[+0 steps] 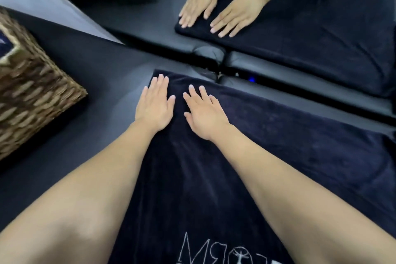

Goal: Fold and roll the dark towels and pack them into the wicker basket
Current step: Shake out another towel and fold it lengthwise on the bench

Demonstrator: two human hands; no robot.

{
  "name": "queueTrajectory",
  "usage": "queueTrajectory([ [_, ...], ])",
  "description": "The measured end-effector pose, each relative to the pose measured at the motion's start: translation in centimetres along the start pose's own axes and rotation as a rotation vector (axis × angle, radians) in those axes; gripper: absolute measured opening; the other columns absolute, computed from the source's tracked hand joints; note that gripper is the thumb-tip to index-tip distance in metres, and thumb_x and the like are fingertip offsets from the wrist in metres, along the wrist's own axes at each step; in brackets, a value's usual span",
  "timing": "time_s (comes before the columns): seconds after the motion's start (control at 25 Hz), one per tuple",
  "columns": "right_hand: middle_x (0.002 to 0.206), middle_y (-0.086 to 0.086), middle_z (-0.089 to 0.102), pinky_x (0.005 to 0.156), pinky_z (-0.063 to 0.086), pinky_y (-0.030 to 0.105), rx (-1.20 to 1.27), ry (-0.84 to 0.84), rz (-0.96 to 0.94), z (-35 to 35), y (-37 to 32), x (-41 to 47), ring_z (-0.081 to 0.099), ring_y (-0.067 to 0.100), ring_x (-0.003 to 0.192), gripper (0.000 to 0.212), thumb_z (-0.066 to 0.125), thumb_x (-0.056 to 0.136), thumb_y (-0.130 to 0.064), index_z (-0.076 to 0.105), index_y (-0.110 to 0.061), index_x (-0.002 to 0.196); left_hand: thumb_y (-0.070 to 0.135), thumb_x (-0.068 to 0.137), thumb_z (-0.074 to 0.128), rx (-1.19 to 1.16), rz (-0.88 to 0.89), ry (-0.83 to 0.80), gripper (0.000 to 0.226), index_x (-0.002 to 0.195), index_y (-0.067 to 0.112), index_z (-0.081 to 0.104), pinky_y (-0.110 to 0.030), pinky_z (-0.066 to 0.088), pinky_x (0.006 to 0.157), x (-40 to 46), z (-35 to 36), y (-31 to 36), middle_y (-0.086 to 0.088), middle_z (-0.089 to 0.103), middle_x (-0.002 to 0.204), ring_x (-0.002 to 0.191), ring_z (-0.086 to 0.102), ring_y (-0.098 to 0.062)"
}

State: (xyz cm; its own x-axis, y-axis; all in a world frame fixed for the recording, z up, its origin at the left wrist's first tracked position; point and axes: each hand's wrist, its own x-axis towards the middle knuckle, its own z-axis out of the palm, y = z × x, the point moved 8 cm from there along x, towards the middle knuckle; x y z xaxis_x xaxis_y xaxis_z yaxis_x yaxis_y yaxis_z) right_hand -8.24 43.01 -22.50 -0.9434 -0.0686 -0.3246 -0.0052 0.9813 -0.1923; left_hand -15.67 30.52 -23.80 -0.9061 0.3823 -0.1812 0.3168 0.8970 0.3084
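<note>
The dark towel (192,178) is lying spread on the padded table (102,75), running from the near edge away to the mirror (300,28) standing behind it. The left hand (154,104) and the right hand (204,111) are lying flat side by side on the towel's far end, the left one by its left edge. The wicker basket (32,92) is sitting on the table well left of the towel.

Padded dark bench (111,66) (butted against a mirror) carries one dark towel (267,146), spread flat with white lettering, and a wicker basket (32,92) at its left.
</note>
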Motion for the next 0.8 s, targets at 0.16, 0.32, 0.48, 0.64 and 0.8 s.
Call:
queueTrajectory([
  [0.16,0.169,-0.001,-0.013,0.125,0.001,0.050,0.017,-0.058,0.055,0.6,-1.4,1.6,-0.014,0.030,0.155,0.064,0.029,0.108,-0.041,0.001,-0.021,0.162,0.041,0.107,0.027,0.042,-0.005,-0.038,0.064,0.162,0.015,0.007,-0.044,0.003,0.127,-1.1,0.3,-1.0,0.000,0.001,0.170,0.156,-0.004,-0.017],
  [0.32,0.169,-0.003,-0.015,0.125,0.000,0.049,0.013,-0.076,0.059,0.4,-1.6,1.7,-0.016,0.029,0.155,0.065,0.028,0.108,-0.043,-0.001,-0.024,0.162,0.050,0.106,0.017,0.156,-0.032,-0.129,0.065,0.162,0.022,0.002,-0.050,0.000,0.126,-0.6,-0.1,-2.6,0.008,-0.004,0.170,0.156,-0.005,-0.016],
  [0.48,0.169,0.000,-0.013,0.126,0.003,0.046,0.014,-0.060,0.049,0.7,-1.4,0.4,-0.012,0.029,0.155,0.066,0.029,0.107,-0.046,0.002,-0.023,0.162,0.047,0.106,0.018,0.301,-0.063,-0.151,0.065,0.161,0.015,0.005,-0.051,-0.003,0.125,-0.5,-0.7,-1.2,0.001,0.000,0.170,0.156,-0.008,-0.022],
  [0.64,0.170,0.004,-0.007,0.126,0.006,0.042,0.031,0.009,0.082,1.3,0.2,-4.2,-0.005,0.027,0.156,0.065,0.030,0.107,-0.045,0.006,-0.018,0.162,0.034,0.105,0.030,0.287,0.169,-0.037,0.059,0.159,0.011,0.020,-0.049,0.006,0.126,-5.4,-0.4,4.9,-0.005,0.015,0.168,0.156,0.001,-0.025],
  [0.8,0.170,0.002,-0.007,0.126,0.006,0.041,0.069,0.023,0.220,2.2,5.5,-10.4,-0.006,0.026,0.156,0.065,0.030,0.107,-0.047,0.006,-0.021,0.162,0.037,0.106,0.031,0.282,0.352,-0.136,0.060,0.160,0.012,0.019,-0.046,0.004,0.127,-10.7,2.9,11.1,-0.004,0.010,0.169,0.157,-0.001,-0.023],
])
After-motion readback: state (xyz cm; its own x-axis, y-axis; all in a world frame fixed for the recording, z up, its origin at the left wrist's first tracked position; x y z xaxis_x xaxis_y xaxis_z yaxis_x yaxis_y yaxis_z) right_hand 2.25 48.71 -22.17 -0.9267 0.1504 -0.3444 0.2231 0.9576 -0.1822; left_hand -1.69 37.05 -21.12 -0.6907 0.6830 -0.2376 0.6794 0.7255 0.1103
